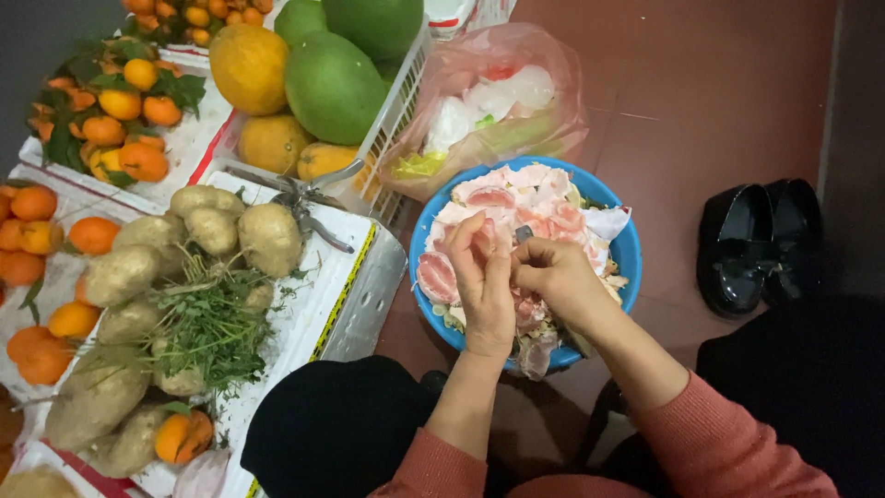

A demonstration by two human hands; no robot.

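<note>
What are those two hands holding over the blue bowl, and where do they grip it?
Both hands, left and right, pinch a piece of pink fruit by its edge over the blue bowl.

Both forearms reach forward from rolled-back pink sleeves, bare to the wrist, and the two hands meet close together. The left hand (484,281) stands edge-on, fingers stretched up and slightly curled, thumb tucked inward. The right hand (553,277) is bent at the wrist, fingers curled into a pinch just beside the left fingertips.
</note>
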